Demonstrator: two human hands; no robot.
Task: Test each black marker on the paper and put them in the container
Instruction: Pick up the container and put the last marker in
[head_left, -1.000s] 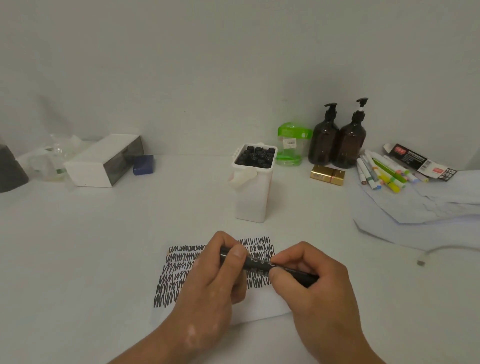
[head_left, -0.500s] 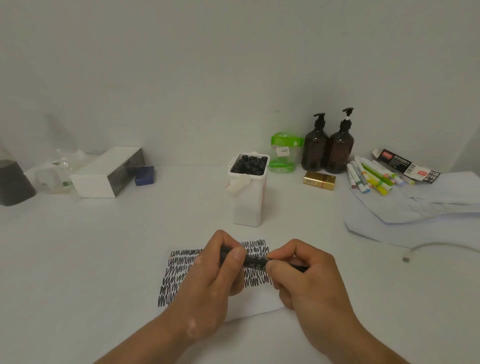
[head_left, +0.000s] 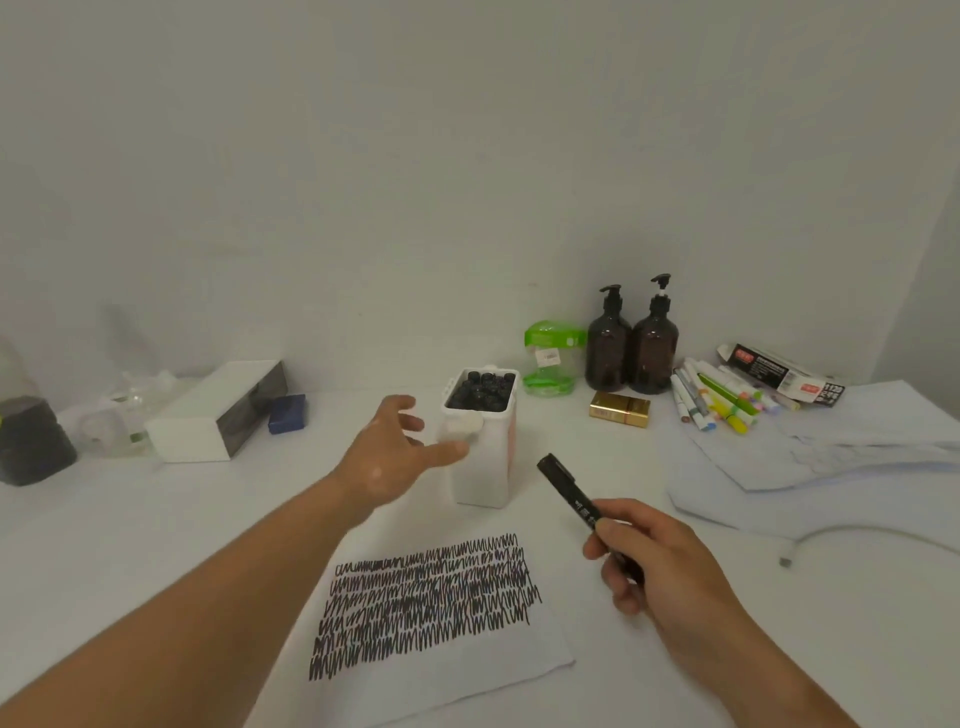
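Note:
A capped black marker (head_left: 570, 493) is held in my right hand (head_left: 655, 566), its cap end pointing up and left toward the container. The white container (head_left: 485, 467) stands in the middle of the table, packed with several black markers (head_left: 480, 391) standing upright. My left hand (head_left: 396, 448) reaches out beside the container's left side with fingers spread, thumb close to its wall and holding nothing. The paper (head_left: 457, 660) lies in front of me, covered with rows of black scribbles.
At the back stand two brown pump bottles (head_left: 631, 345), a green-lidded jar (head_left: 549, 358) and a gold box (head_left: 619, 409). Coloured markers (head_left: 719, 397) and loose sheets (head_left: 831, 452) lie right. A white box (head_left: 208, 415) and a dark cup (head_left: 31, 441) sit left. A white cable (head_left: 872, 538) trails right.
Both hands held the marker together over the paper. Now my left hand has let go and reached toward the container, while my right hand has lifted the marker off to the right.

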